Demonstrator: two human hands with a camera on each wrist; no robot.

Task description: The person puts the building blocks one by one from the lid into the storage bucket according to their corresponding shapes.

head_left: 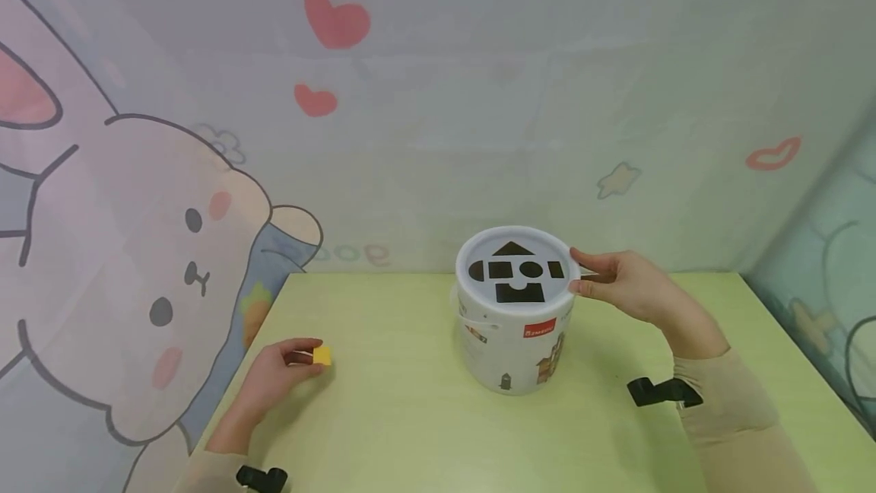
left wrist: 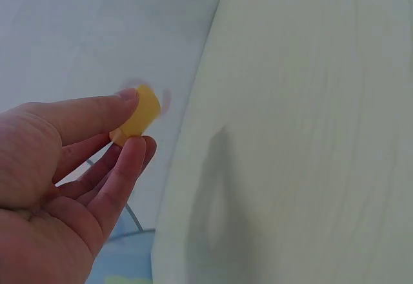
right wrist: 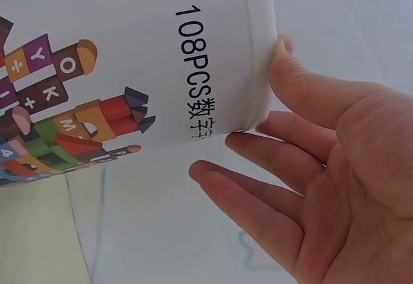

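Observation:
Near the table's left edge, my left hand (head_left: pixel 277 377) pinches a small yellow block (head_left: pixel 322 356) between thumb and fingertips, raised above the surface. In the left wrist view the yellow block (left wrist: pixel 143 113) has a rounded side. A white bucket (head_left: pixel 489 352) stands upright right of the middle, printed with pictures of building blocks. Its white lid (head_left: pixel 549 248) is on and has several shaped holes, among them a triangle, a circle and a square. My right hand (head_left: pixel 636 284) holds the lid's right rim between thumb and fingers; the lower fingers (right wrist: pixel 251 210) reach past it without touching.
Both hands work over a pale yellow-green table (head_left: pixel 383 417). Behind it hangs a backdrop cloth (head_left: pixel 465 158) with a cartoon rabbit (head_left: pixel 123 249) and hearts. A dark cable (head_left: pixel 852 360) hangs at the far right. Black wrist mounts (head_left: pixel 660 392) sit on the sleeves.

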